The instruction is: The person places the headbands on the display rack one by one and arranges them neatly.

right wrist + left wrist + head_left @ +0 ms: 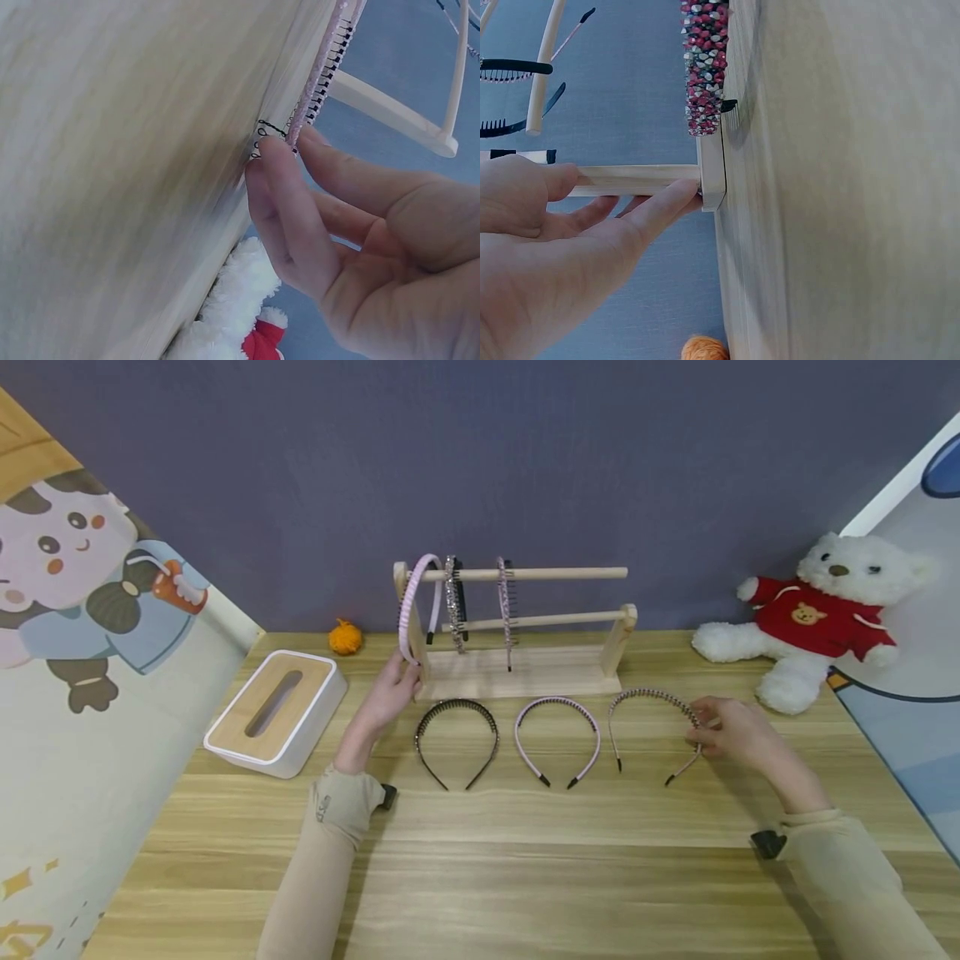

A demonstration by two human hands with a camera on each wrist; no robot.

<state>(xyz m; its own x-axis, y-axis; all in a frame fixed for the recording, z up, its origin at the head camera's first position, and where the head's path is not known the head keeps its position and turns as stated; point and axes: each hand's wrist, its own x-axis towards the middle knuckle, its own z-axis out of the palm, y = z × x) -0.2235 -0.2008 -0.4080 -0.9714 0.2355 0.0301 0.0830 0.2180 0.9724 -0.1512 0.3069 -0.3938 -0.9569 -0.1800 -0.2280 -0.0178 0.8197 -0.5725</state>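
My left hand [386, 697] grips the left upright of a wooden headband rack [517, 677] near its base, thumb and fingers about the post [637, 174]. My right hand [735, 732] pinches the right side of a beaded, toothed headband [652, 693]; in the right wrist view its fingertips meet on the pinkish band [315, 94]. To the left on the table lie a pink headband [557, 700] and a dark toothed headband [457, 702]. From the rack hang a thick pink headband [408, 618], a silvery glittering headband [452, 597] and a pinkish braided-looking headband [504, 606].
A tissue box [300, 714] with a wooden lid stands at the left, with an orange yarn ball [345, 637] behind it. At the back right sits a white teddy bear [810, 610] in a red top. A dark wall [480, 460] rises behind the table [525, 877].
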